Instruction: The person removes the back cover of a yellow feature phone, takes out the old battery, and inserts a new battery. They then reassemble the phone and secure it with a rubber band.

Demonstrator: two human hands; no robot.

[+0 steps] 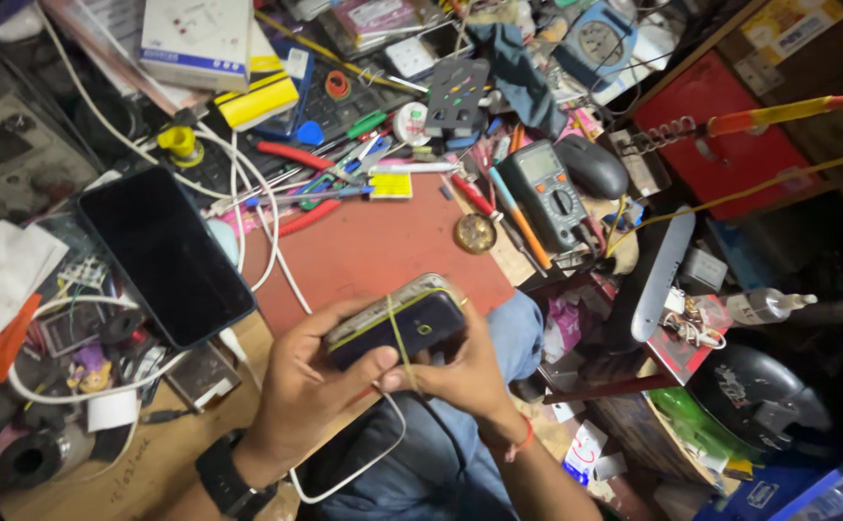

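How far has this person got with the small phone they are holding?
Done: a yellow rubber band already runs around the small dark phone. In hand: the left hand grips it while the right hand pinches the band underneath. Left: the larger black phone lies untouched beside the red mat; the multimeter sits unused.

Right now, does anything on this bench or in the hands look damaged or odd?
Yes. The dark phone gripped by the left hand and right hand has a yellowish rubber band wrapped around it, and its light back edge appears to sit proud, as if the casing is being held shut.
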